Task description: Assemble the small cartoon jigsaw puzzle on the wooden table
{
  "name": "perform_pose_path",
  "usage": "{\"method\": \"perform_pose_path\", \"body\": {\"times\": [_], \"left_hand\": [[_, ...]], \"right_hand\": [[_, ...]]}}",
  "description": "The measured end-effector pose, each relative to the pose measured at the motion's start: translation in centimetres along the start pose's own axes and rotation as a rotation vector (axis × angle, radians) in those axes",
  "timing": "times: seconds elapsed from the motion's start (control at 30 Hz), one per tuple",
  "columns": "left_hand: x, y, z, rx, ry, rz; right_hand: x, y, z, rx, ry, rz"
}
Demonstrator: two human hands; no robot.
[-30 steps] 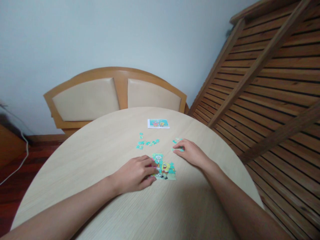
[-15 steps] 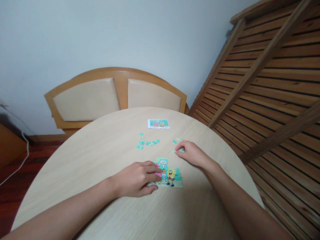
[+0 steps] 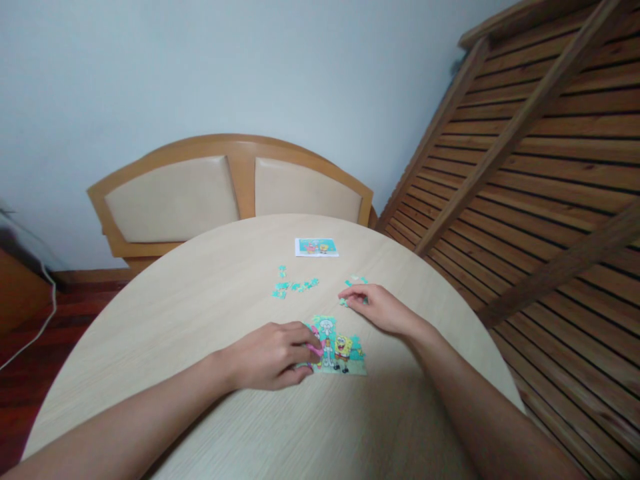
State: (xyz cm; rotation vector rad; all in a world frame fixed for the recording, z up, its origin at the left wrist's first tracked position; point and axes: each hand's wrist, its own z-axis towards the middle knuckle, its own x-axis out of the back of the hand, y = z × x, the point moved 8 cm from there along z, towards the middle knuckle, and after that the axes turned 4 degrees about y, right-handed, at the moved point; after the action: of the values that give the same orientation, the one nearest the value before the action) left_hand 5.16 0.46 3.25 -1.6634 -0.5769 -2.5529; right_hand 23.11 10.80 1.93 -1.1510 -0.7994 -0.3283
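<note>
A partly joined jigsaw puzzle with cartoon figures in yellow, pink and pale green lies flat before me. My left hand rests over its left side, fingers slightly apart and holding nothing, hiding part of the pink figure. Above the puzzle's upper right, my right hand pinches a small turquoise puzzle piece between thumb and fingers, low over the table. Other loose puzzle pieces lie just beyond that hand. Another loose group of turquoise pieces is scattered farther left.
The round wooden table carries a small picture card with the same cartoon figures at its far side. Behind it stands a padded wooden headboard against the wall. Slatted wooden boards lean at the right.
My right hand has shifted slightly left with the puzzle piece in its fingertips. My left hand has drawn back slightly, its fingers more bent, uncovering more of the pink figure.
</note>
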Motion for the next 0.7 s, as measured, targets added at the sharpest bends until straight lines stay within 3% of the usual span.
{"method": "perform_pose_path", "body": {"times": [0.2,0.7], "left_hand": [[0.2,0.3,0.2,-0.018,0.009,-0.026],[-0.2,1.4,0.4,-0.075,-0.032,-0.122]], "right_hand": [[0.0,-1.3,0.0,0.031,-0.024,0.048],[-1.4,-0.7,0.2,-0.096,-0.037,0.272]]}}
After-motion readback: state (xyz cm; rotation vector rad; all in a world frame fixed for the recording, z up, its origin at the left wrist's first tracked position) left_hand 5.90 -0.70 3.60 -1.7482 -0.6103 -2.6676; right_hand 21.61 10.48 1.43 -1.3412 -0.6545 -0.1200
